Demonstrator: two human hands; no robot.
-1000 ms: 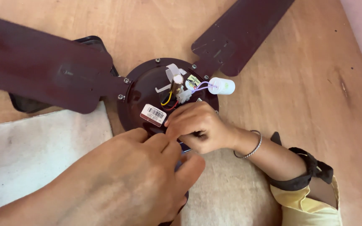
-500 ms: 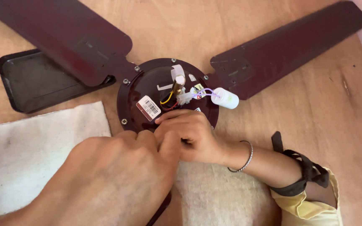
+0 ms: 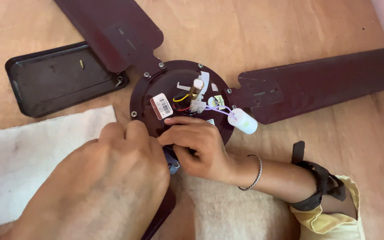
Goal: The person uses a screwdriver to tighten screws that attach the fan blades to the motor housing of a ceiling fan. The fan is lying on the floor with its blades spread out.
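A dark maroon ceiling fan lies on the wooden floor with its round hub (image 3: 156, 86) facing up, showing wires, a brass shaft and a white label. A white capacitor (image 3: 242, 121) hangs on violet wires at the hub's right edge. My left hand (image 3: 107, 186) lies curled over the root of the near blade (image 3: 160, 214), its fingertips hidden at the hub's rim. My right hand (image 3: 201, 146), with a thin bracelet, pinches at the same rim and closes over a small blue-grey tool (image 3: 172, 162). The two hands touch each other.
Two more blades reach out, one to the upper left (image 3: 112, 31) and one to the right (image 3: 330, 80). A black tray (image 3: 54, 80) holding small screws sits at the left. A white cloth (image 3: 27, 164) lies under the hands. A black strap (image 3: 316, 178) circles my right forearm.
The fan now sits turned clockwise in the view, and the black tray shows fully. Both hands have stayed together at the hub's near rim.
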